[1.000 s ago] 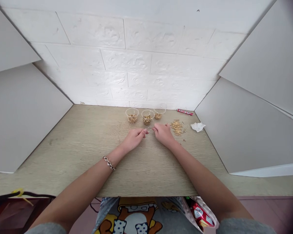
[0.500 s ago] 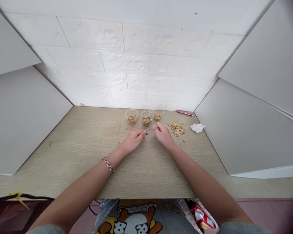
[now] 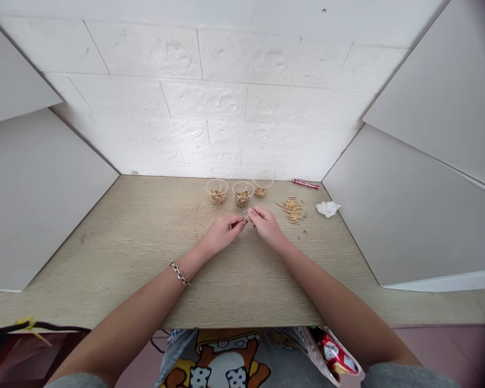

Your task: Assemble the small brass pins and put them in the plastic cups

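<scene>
My left hand point(image 3: 225, 231) and my right hand point(image 3: 264, 223) meet over the middle of the table, fingertips almost touching. Between them is a thin gold-coloured pin point(image 3: 246, 217), pinched by the fingers of both hands. Its exact form is too small to make out. Just behind the hands stand three clear plastic cups: a left cup point(image 3: 217, 186), a middle cup point(image 3: 243, 187) and a right cup point(image 3: 263, 178), each with small gold-coloured metal pieces in the bottom. To the right of my right hand lies a pile of gold-coloured metal pins point(image 3: 293, 210).
A red pen point(image 3: 306, 184) lies near the wall at the back right. Crumpled white tissue point(image 3: 327, 208) rests by the right grey panel point(image 3: 420, 215). Tiny bits are scattered left of the hands. Another grey panel point(image 3: 44, 205) borders the left side.
My hands have come closer together, the right one moving slightly left and down. A small gap between them has closed around the thin piece. The camera view has shifted a little.
</scene>
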Demonstrator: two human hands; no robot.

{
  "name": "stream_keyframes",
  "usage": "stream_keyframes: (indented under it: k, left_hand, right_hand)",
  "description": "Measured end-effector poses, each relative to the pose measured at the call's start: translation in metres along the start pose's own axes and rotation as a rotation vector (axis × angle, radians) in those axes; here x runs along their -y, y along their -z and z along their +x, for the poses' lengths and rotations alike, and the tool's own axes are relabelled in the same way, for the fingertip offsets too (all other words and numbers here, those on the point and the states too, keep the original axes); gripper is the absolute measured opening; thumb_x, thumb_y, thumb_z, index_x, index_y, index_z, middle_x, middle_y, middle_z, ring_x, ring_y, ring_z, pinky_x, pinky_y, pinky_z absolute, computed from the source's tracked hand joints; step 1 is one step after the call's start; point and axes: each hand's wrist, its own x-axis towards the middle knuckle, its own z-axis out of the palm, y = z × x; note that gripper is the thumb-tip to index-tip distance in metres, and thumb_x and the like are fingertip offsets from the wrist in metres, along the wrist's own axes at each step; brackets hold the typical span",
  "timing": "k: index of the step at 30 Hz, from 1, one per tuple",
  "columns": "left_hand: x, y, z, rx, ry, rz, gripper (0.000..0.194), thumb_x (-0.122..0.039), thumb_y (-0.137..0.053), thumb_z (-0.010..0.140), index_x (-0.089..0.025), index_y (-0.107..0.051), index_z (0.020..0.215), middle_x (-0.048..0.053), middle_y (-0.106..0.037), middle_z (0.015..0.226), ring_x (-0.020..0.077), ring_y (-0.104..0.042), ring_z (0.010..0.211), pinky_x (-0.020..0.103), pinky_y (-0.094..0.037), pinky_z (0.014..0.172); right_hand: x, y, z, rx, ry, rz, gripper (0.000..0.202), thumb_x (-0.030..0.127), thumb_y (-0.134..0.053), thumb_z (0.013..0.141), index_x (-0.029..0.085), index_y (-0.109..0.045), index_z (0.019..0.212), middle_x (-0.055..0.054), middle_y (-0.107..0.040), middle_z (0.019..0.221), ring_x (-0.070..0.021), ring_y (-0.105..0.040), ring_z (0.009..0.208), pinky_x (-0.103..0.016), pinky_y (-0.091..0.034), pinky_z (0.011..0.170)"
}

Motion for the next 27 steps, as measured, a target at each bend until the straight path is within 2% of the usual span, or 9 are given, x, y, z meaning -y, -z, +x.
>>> stream_keyframes:
  k: [4,7,9,12,14,17,21,23,27]
  left_hand:
    - [0.001,-0.001,0.000,0.013,-0.023,0.019,0.031,-0.032,-0.035,0.081,-0.016,-0.059,0.069,-0.001,-0.051,0.059,0.0091,-0.043,0.056,0.020,-0.031,0.054]
    - [0.004,-0.002,0.001,-0.036,0.010,0.024,0.028,-0.031,-0.036,0.081,-0.017,-0.060,0.076,-0.001,-0.056,0.066,0.0095,-0.046,0.059,0.021,-0.032,0.057]
    - [0.006,-0.003,0.002,-0.071,0.055,0.042,0.028,-0.032,-0.036,0.080,-0.017,-0.060,0.078,-0.001,-0.057,0.067,0.0101,-0.047,0.060,0.021,-0.033,0.057]
    - [0.008,-0.003,0.002,-0.081,0.099,0.077,0.031,-0.032,-0.035,0.081,-0.017,-0.060,0.073,-0.001,-0.056,0.062,0.0106,-0.046,0.058,0.022,-0.032,0.055]
    - [0.008,-0.002,0.002,-0.076,0.096,0.091,0.031,-0.031,-0.034,0.081,-0.017,-0.059,0.070,-0.001,-0.055,0.060,0.0106,-0.046,0.057,0.022,-0.031,0.054]
    - [0.007,-0.002,0.002,-0.064,0.070,0.110,0.030,-0.029,-0.034,0.081,-0.017,-0.059,0.069,-0.001,-0.056,0.062,0.0108,-0.047,0.058,0.022,-0.031,0.055]
    - [0.005,-0.002,0.002,-0.055,0.088,0.125,0.030,-0.029,-0.034,0.080,-0.017,-0.060,0.070,0.000,-0.058,0.065,0.0115,-0.049,0.061,0.022,-0.033,0.058]
    - [0.005,-0.002,0.002,-0.053,0.116,0.106,0.029,-0.029,-0.035,0.080,-0.017,-0.061,0.074,0.000,-0.060,0.069,0.0120,-0.050,0.063,0.022,-0.034,0.059]
    - [0.006,-0.001,0.003,-0.047,0.158,-0.024,0.030,-0.032,-0.035,0.079,-0.017,-0.061,0.082,0.001,-0.060,0.074,0.0130,-0.052,0.069,0.023,-0.037,0.063]
  right_hand:
    - [0.001,0.000,-0.002,-0.046,0.042,-0.087,0.033,0.040,-0.033,0.079,0.019,-0.029,0.054,0.005,-0.028,0.051,-0.0088,-0.030,0.049,-0.021,-0.025,0.048]
    - [0.002,0.008,-0.001,-0.179,0.177,-0.371,0.032,0.036,-0.030,0.082,0.019,-0.027,0.055,0.004,-0.030,0.051,-0.0101,-0.032,0.050,-0.022,-0.024,0.050]
    - [0.000,0.014,0.001,-0.227,0.265,-0.636,0.030,0.032,-0.029,0.082,0.019,-0.031,0.056,0.002,-0.038,0.054,-0.0117,-0.036,0.055,-0.024,-0.025,0.055]
    - [-0.005,0.019,0.006,-0.101,0.261,-0.938,0.024,0.026,-0.032,0.081,0.018,-0.040,0.060,-0.002,-0.050,0.061,-0.0141,-0.042,0.061,-0.027,-0.024,0.062]
    - [-0.008,0.018,0.008,-0.061,0.228,-1.017,0.024,0.025,-0.030,0.082,0.017,-0.044,0.064,-0.004,-0.054,0.066,-0.0148,-0.045,0.065,-0.028,-0.024,0.066]
    - [-0.012,0.015,0.009,-0.086,0.215,-1.034,0.024,0.025,-0.029,0.083,0.017,-0.046,0.069,-0.004,-0.057,0.072,-0.0153,-0.047,0.071,-0.030,-0.022,0.071]
    - [-0.013,0.012,0.009,-0.057,0.205,-0.986,0.022,0.024,-0.032,0.082,0.017,-0.045,0.065,-0.002,-0.056,0.068,-0.0147,-0.046,0.068,-0.032,-0.022,0.073]
    - [-0.012,0.011,0.008,-0.084,0.228,-0.874,0.025,0.026,-0.031,0.082,0.017,-0.042,0.062,0.000,-0.053,0.064,-0.0135,-0.044,0.065,-0.030,-0.024,0.072]
    - [-0.004,0.011,0.002,-0.091,0.266,-0.515,0.029,0.031,-0.026,0.084,0.018,-0.038,0.061,0.002,-0.044,0.059,-0.0117,-0.041,0.058,-0.024,-0.030,0.060]
